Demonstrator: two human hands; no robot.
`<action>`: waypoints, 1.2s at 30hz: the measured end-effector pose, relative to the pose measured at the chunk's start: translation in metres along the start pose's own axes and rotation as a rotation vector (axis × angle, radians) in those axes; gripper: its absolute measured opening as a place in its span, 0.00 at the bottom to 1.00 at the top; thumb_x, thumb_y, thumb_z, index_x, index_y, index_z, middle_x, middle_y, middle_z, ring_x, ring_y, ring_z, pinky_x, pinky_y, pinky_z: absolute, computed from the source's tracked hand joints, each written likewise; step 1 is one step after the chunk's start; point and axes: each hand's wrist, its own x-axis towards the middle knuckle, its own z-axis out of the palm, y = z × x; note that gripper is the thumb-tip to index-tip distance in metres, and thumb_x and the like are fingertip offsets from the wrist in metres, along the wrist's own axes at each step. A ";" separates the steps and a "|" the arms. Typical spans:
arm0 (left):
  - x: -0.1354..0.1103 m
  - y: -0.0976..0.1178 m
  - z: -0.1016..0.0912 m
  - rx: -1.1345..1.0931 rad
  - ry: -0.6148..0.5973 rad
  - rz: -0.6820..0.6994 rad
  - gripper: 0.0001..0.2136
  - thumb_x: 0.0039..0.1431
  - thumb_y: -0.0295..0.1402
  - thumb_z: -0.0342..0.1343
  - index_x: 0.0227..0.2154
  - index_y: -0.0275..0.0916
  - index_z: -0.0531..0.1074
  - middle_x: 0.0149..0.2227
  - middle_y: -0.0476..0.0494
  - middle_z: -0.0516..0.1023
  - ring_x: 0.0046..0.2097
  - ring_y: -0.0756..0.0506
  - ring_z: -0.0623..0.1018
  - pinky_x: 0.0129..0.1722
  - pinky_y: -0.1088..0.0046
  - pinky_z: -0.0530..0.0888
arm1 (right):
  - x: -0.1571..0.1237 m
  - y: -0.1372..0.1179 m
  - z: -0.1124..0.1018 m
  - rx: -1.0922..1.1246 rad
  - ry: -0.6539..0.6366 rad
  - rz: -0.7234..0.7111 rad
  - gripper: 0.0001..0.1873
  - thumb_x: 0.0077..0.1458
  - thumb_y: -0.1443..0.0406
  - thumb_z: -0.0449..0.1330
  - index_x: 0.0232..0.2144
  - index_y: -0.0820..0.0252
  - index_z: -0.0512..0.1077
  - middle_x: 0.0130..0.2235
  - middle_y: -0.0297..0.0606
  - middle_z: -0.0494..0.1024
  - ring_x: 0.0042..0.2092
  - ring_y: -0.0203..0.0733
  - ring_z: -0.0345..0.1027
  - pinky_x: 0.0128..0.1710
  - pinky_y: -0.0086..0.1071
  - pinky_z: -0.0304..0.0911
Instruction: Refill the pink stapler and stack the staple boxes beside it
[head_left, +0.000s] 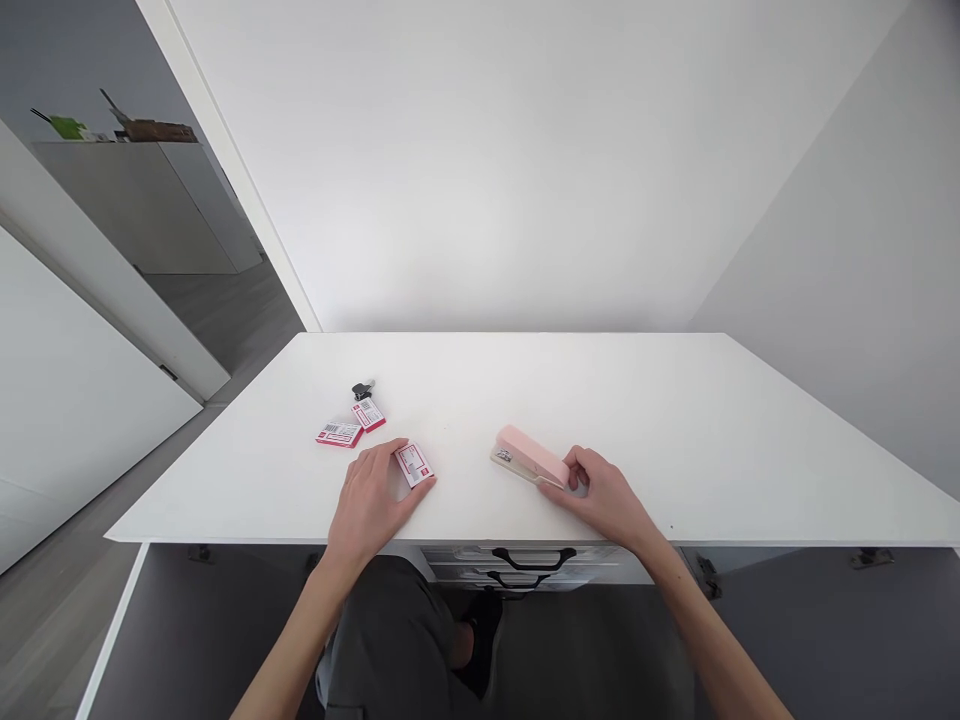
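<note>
My left hand (375,498) grips a small white and red box of staples (414,464) between thumb and fingers on the white tabletop (465,390). To the right, my right hand (600,492) holds the near end of a pink stapler (531,453), whose front end points up and left. Two similar boxes lie left of my left hand: one flat staple box (340,433) and another staple box (369,414) touching or close to it. Just behind them sits a small black object (363,390), perhaps a clip; its kind is not clear.
Below the table's front edge are drawers with black handles (534,558) and cabinet spaces on both sides. A white wall (480,170) rises behind the table. At the left, a doorway shows a grey cabinet (142,205) with things on top.
</note>
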 end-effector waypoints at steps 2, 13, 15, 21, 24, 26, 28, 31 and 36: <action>0.001 0.001 -0.001 0.006 -0.005 -0.004 0.27 0.64 0.53 0.59 0.59 0.44 0.67 0.59 0.37 0.76 0.61 0.33 0.74 0.62 0.50 0.70 | 0.001 -0.002 -0.001 0.003 0.007 -0.008 0.19 0.59 0.49 0.64 0.29 0.52 0.62 0.32 0.33 0.72 0.34 0.44 0.66 0.33 0.35 0.60; 0.003 0.008 -0.005 0.046 0.008 0.019 0.25 0.64 0.53 0.59 0.56 0.42 0.69 0.57 0.36 0.79 0.60 0.33 0.76 0.62 0.51 0.70 | 0.004 0.000 0.005 -0.011 0.078 -0.008 0.21 0.59 0.49 0.63 0.28 0.51 0.59 0.30 0.32 0.70 0.34 0.45 0.66 0.34 0.37 0.61; 0.003 0.009 -0.006 0.053 0.008 0.021 0.25 0.64 0.53 0.59 0.56 0.42 0.70 0.57 0.37 0.79 0.60 0.34 0.76 0.62 0.52 0.70 | 0.003 0.000 0.005 -0.004 0.083 -0.005 0.21 0.59 0.49 0.63 0.28 0.51 0.59 0.30 0.32 0.71 0.35 0.45 0.67 0.34 0.38 0.61; 0.004 0.008 -0.006 0.063 0.012 0.046 0.23 0.65 0.52 0.58 0.55 0.43 0.71 0.56 0.38 0.80 0.59 0.34 0.77 0.61 0.53 0.71 | 0.004 0.002 0.004 0.031 0.071 0.005 0.19 0.58 0.49 0.64 0.29 0.51 0.62 0.32 0.34 0.73 0.36 0.46 0.68 0.35 0.38 0.62; 0.004 0.007 -0.005 0.062 0.016 0.043 0.23 0.64 0.53 0.58 0.55 0.44 0.71 0.56 0.38 0.80 0.59 0.34 0.77 0.61 0.52 0.71 | 0.004 0.003 0.002 0.063 0.061 0.000 0.19 0.57 0.48 0.66 0.32 0.52 0.65 0.34 0.35 0.75 0.38 0.47 0.70 0.38 0.39 0.64; 0.004 0.007 -0.005 0.061 0.015 0.037 0.24 0.64 0.53 0.58 0.55 0.44 0.71 0.56 0.38 0.80 0.60 0.34 0.77 0.62 0.52 0.71 | 0.004 0.003 0.001 0.080 0.056 -0.006 0.19 0.57 0.47 0.66 0.34 0.52 0.68 0.35 0.35 0.76 0.39 0.48 0.70 0.38 0.40 0.65; 0.004 0.008 -0.005 0.060 0.014 0.037 0.24 0.64 0.53 0.58 0.55 0.44 0.71 0.56 0.38 0.80 0.60 0.33 0.76 0.62 0.52 0.71 | 0.003 0.003 0.000 0.085 0.049 -0.009 0.19 0.56 0.46 0.67 0.38 0.52 0.71 0.35 0.35 0.76 0.40 0.48 0.71 0.39 0.40 0.66; 0.004 0.009 -0.005 0.053 0.020 0.037 0.24 0.64 0.53 0.58 0.55 0.44 0.72 0.57 0.38 0.80 0.59 0.34 0.77 0.61 0.52 0.71 | 0.003 0.003 -0.003 0.088 0.034 -0.015 0.21 0.56 0.45 0.67 0.44 0.51 0.73 0.35 0.35 0.77 0.40 0.49 0.72 0.40 0.41 0.67; 0.004 0.010 -0.006 0.042 0.029 0.029 0.24 0.63 0.55 0.59 0.53 0.45 0.72 0.55 0.39 0.80 0.58 0.33 0.78 0.61 0.52 0.72 | 0.002 0.005 -0.006 0.127 -0.008 -0.044 0.29 0.58 0.46 0.66 0.56 0.50 0.71 0.37 0.36 0.78 0.42 0.50 0.72 0.43 0.43 0.69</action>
